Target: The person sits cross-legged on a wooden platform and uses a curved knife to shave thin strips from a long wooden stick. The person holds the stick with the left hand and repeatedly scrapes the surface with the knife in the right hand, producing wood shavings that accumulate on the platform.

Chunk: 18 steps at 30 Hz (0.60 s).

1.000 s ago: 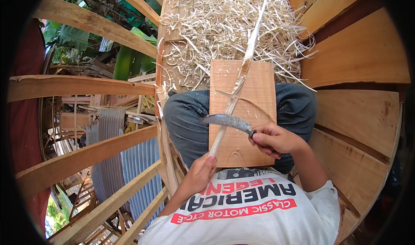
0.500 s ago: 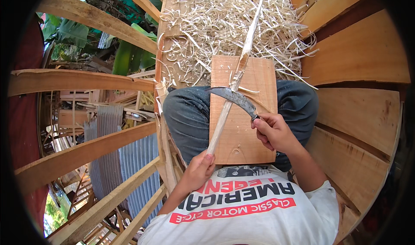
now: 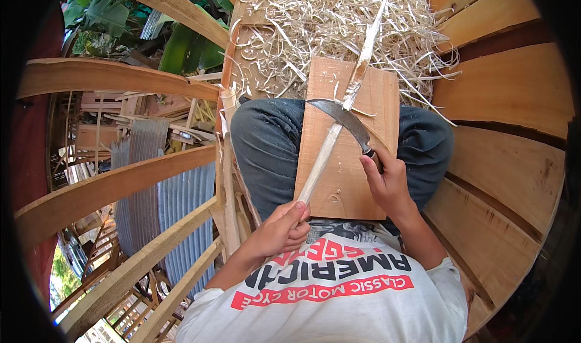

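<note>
A long pale wooden stick runs slantwise across a flat wooden board laid over my lap. My left hand is closed around the stick's near end, thumb on top. In my right hand is the dark handle of a sickle, its thumb stretched along the grip. The sickle's curved metal blade crosses the stick near the middle of the board. Beyond the blade, the stick has a rough, brownish patch, and a thin curled strip lies beside it.
Thin wood shavings are heaped on the planks ahead. Slatted boards form a wall at right. On the left stand open wooden rails, with corrugated sheets and green leaves beyond them. My bent knees flank the board.
The whole view has shifted slightly. My right thumb now stretches along the sickle handle, and my left hand has turned a little on the stick. The blade still crosses the stick at about the same place.
</note>
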### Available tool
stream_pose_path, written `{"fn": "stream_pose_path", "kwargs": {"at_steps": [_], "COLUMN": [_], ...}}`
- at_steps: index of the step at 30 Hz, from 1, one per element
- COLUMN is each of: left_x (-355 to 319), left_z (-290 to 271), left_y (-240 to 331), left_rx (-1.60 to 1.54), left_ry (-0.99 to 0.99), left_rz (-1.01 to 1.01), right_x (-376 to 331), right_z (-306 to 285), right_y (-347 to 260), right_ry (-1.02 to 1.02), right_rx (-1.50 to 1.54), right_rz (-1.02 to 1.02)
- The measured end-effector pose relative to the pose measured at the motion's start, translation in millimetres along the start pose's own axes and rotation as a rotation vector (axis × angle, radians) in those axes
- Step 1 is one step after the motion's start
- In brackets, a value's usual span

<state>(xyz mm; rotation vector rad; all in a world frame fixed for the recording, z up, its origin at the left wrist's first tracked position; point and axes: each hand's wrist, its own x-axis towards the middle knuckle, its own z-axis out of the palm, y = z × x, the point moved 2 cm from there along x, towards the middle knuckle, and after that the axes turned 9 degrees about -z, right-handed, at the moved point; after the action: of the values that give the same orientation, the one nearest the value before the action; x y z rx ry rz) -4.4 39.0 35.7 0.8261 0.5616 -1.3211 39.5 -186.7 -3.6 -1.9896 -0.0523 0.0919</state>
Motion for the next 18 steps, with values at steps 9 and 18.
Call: {"fn": "stream_pose_path", "kwargs": {"at_steps": [9, 18], "left_x": [-1.6, -2.5], "left_z": [5.4, -17.3], "left_y": [-4.8, 11.3], "left_rx": [-0.483, -0.106], "left_ry": [-0.333, 0.125], "left_rz": [-0.193, 0.008], "right_x": [15.0, 11.9], "right_z": [2.0, -13.5], "right_y": [7.4, -8.1], "right_ry": [0.156, -0.343], "right_rx": [-0.371, 0.039], "right_rz": [-0.396, 0.047]}}
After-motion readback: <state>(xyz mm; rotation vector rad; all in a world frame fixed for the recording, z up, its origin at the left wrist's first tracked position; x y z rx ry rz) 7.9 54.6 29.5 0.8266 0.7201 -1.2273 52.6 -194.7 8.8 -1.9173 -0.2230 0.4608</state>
